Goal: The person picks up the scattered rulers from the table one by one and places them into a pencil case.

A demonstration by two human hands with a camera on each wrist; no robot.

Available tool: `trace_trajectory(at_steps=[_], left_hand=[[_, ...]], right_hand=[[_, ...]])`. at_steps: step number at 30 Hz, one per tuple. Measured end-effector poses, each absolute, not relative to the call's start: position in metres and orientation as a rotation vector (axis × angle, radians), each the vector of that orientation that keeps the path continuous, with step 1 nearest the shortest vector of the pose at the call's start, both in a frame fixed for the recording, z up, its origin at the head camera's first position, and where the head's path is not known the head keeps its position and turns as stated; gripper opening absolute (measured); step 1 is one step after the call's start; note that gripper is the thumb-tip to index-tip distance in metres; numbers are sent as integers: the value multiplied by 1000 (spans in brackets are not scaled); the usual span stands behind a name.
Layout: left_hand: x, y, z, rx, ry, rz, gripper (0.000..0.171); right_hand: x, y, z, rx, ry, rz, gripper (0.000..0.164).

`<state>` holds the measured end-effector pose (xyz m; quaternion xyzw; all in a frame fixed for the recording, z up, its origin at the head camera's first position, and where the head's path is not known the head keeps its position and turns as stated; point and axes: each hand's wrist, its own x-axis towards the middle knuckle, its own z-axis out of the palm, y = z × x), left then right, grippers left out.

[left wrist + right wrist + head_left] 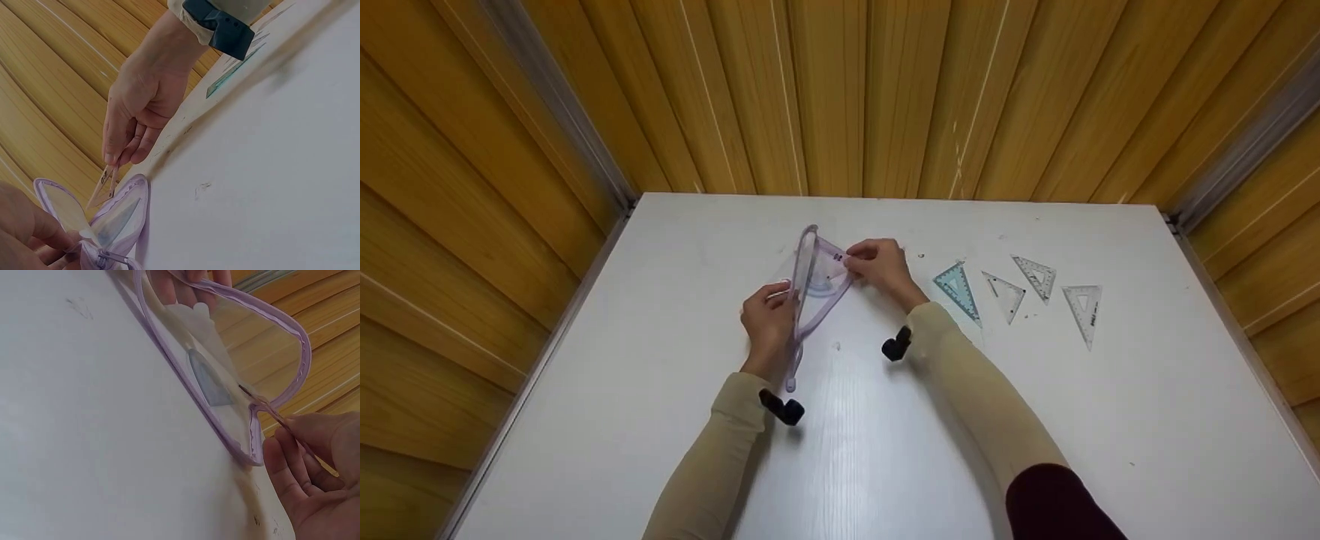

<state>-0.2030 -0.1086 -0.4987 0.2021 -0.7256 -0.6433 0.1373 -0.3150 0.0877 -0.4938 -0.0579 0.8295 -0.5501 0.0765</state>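
Note:
My left hand (769, 322) grips a clear zip pouch (810, 322) with lilac edging, which stands tilted with its mouth spread apart. Inside it lies a bluish half-round piece (209, 382) that looks like a protractor. Between thumb and fingers, my right hand (881, 266) pinches a small transparent set square (102, 188) by one end. The set square's other end reaches into the mouth of the pouch. In the right wrist view this set square appears nearly edge-on, crossing the lilac zip edge. Part of the left fingers is hidden behind the pouch.
Right of the hands lie a blue-green set square (958, 291) and several clear ones, among them a narrow set square (1085, 311) farthest right. All rest flat on the white table (660, 315). Wood-patterned panels (825, 97) rise behind and beside it.

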Motion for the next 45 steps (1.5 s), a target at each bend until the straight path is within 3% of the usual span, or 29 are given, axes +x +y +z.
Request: trace_trajectory(at_steps=[16, 45], left_hand=[[-205, -110, -498, 603, -2119, -1856, 18], [-205, -109, -500, 586, -2072, -1892, 19]], right_hand=[[-310, 64, -499, -129, 2486, -1691, 15], [-302, 46, -507, -308, 2738, -1513, 12]])
